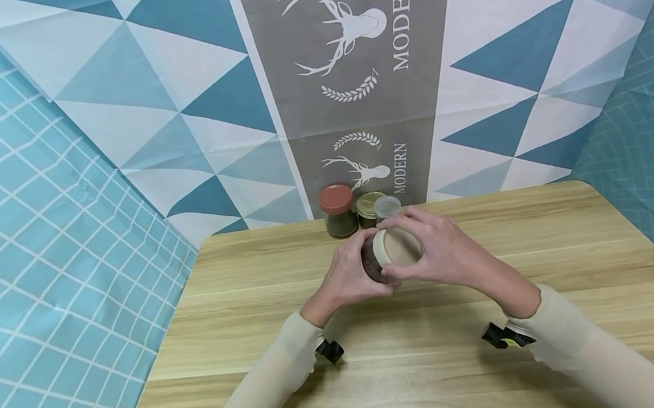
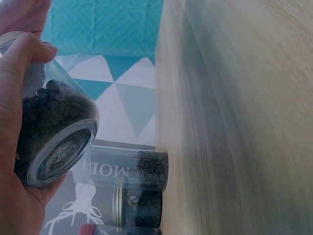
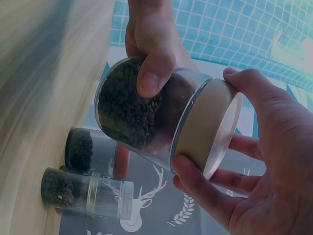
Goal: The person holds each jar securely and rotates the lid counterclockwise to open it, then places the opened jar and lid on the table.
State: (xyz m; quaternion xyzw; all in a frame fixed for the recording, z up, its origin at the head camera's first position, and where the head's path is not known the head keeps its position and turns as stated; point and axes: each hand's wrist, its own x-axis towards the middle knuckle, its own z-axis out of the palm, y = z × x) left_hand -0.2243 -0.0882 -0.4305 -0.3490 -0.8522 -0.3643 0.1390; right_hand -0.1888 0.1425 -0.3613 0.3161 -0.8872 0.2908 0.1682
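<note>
A clear glass jar (image 3: 164, 115) part-filled with small dark pieces is held tilted above the table. My left hand (image 1: 348, 271) wraps round its body, the thumb lying along the glass in the right wrist view. At the other end, my right hand (image 1: 440, 245) grips the cream lid (image 1: 397, 248) by its rim between thumb and fingers. The lid sits on the jar's mouth. In the left wrist view the jar's round base (image 2: 63, 152) faces the camera, with the dark pieces resting toward it.
Behind the hands stand a red-lidded jar (image 1: 337, 211), a gold-lidded jar (image 1: 370, 206) and a slim clear-lidded jar (image 3: 85, 193), each with dark contents. They are near the back edge of the wooden table (image 1: 250, 264). Patterned cloth (image 1: 206, 110) hangs behind it.
</note>
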